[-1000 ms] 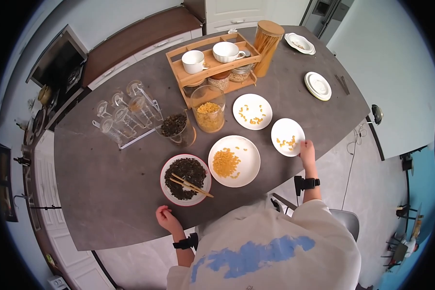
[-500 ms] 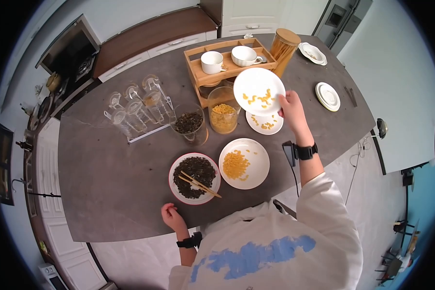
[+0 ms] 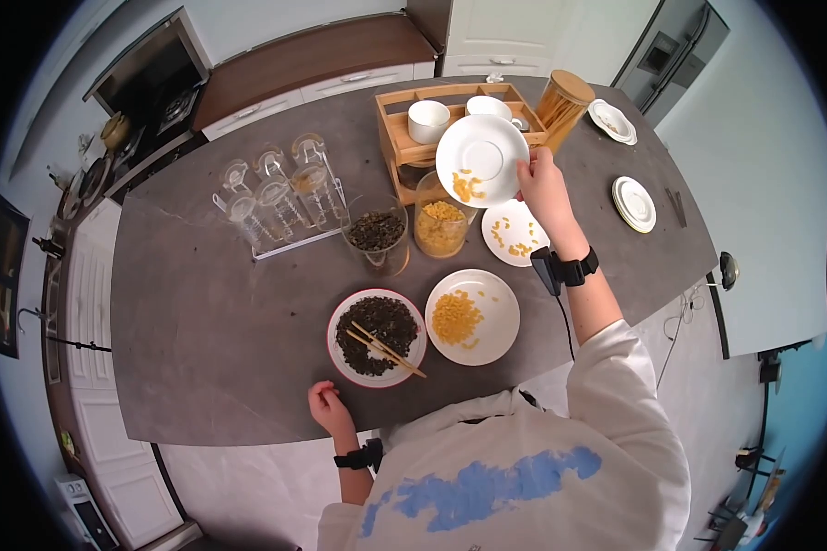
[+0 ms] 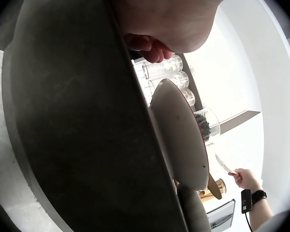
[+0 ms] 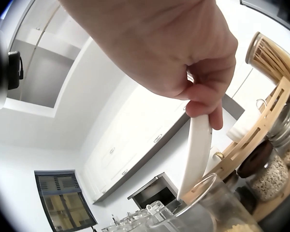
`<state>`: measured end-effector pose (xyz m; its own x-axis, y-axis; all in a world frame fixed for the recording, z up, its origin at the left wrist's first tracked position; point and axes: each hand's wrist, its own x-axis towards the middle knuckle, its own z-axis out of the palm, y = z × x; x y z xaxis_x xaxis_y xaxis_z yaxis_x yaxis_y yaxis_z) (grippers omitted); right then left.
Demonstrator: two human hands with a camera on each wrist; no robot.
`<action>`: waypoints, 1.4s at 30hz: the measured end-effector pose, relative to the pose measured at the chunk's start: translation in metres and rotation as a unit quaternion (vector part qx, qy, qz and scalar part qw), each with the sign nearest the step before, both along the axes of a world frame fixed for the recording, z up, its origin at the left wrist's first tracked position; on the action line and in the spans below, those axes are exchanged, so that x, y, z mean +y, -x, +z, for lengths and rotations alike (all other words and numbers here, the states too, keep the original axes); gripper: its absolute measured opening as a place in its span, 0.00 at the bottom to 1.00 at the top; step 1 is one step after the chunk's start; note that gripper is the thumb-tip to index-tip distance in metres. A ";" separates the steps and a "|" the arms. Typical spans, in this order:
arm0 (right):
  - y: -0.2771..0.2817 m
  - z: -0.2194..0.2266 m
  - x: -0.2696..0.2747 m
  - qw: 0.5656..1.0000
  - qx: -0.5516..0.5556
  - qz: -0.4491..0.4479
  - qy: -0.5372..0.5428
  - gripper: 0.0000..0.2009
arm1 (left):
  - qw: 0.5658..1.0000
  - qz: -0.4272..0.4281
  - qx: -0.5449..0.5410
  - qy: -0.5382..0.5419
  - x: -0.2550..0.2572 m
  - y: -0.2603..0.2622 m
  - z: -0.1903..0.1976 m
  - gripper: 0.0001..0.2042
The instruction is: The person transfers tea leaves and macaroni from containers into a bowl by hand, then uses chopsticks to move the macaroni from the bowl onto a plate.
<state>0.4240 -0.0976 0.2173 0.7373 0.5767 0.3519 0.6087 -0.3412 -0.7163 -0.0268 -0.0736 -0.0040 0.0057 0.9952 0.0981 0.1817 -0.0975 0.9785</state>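
My right hand pinches the rim of a small white plate, raised and tilted toward its lower left edge. Yellow elbow macaroni has gathered at that low edge. Below it stands a glass jar partly filled with macaroni; in the right wrist view the plate's lower edge overlaps the jar's rim. My left hand rests by the table's front edge with loosely curled fingers, holding nothing. Close to it is a red-rimmed plate of dark dried leaves with wooden tongs lying across.
A white plate with macaroni sits right of the leaves, and another small plate behind. A glass jar of dark leaves, a rack of glasses and a wooden shelf with cups stand farther back. Stacked plates lie right.
My right hand has lifted the small plate from the table's right side, carried it left to the macaroni jar and tilted it. Its macaroni slid to the lower edge. My left hand stayed put.
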 end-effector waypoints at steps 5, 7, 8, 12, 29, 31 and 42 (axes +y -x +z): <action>0.003 -0.004 0.003 0.972 -0.233 -0.002 0.041 0.10 | 1.000 -0.002 -0.014 0.007 0.001 0.000 -0.001 0.06; 0.008 0.001 0.002 0.964 -0.262 -0.013 0.044 0.10 | 1.000 -0.001 -0.014 0.008 0.000 0.000 -0.001 0.06; 0.010 0.001 0.001 0.960 -0.276 -0.018 0.045 0.10 | 1.000 -0.003 -0.012 0.007 0.000 0.000 -0.001 0.06; 0.001 0.000 -0.021 0.983 -0.171 -0.058 -0.023 0.10 | 1.000 -0.008 -0.003 0.005 0.000 0.001 -0.001 0.06; -0.002 -0.193 -0.286 0.927 0.328 -0.146 0.113 0.12 | 1.000 -0.016 0.015 0.005 0.002 -0.003 -0.003 0.06; -0.001 -0.200 -0.291 0.925 0.329 -0.149 0.120 0.13 | 1.000 -0.019 0.020 0.007 0.002 -0.003 -0.002 0.06; -0.021 -0.169 -0.240 0.913 -0.031 -0.146 0.380 0.13 | 1.000 -0.017 0.026 0.002 0.002 -0.001 -0.007 0.06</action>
